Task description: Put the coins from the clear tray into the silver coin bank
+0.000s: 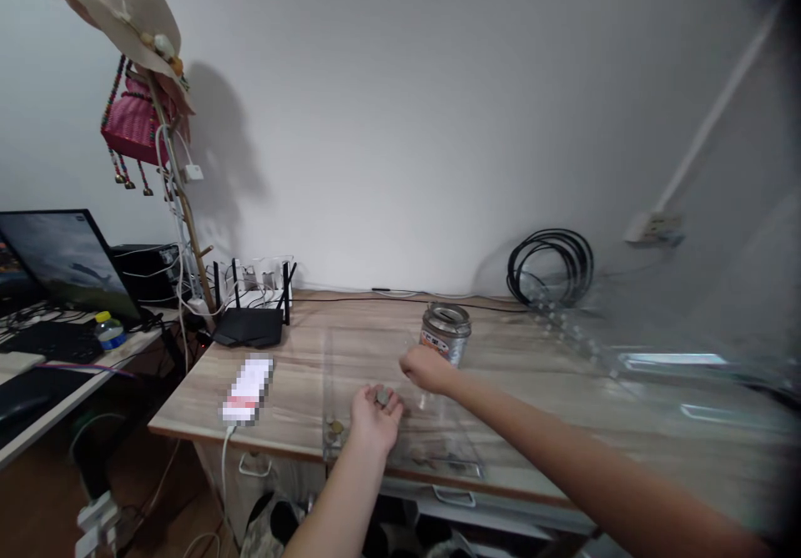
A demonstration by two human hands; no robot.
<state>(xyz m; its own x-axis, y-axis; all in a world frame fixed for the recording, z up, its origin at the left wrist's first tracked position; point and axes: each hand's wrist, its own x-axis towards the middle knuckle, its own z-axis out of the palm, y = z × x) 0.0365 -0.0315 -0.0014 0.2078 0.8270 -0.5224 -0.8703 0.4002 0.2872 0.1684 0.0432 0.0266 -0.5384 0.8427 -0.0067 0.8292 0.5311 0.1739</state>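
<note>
Palm up, my left hand cradles a few coins near its loosely curled fingers. My right hand is closed in a pinch just in front of a metal tin with a slot in its lid. What sits between those fingertips, if anything, is hidden. Both hands are over a shallow clear plastic tray on the wooden desk. A few more coins lie in the tray's near left corner. The tin stands upright, its lower front partly covered by my right hand.
To the left lies a phone on a white charging cable, with a black router behind it. Coiled black cable leans on the wall at the back right, near clear plastic sheeting. A laptop occupies another desk.
</note>
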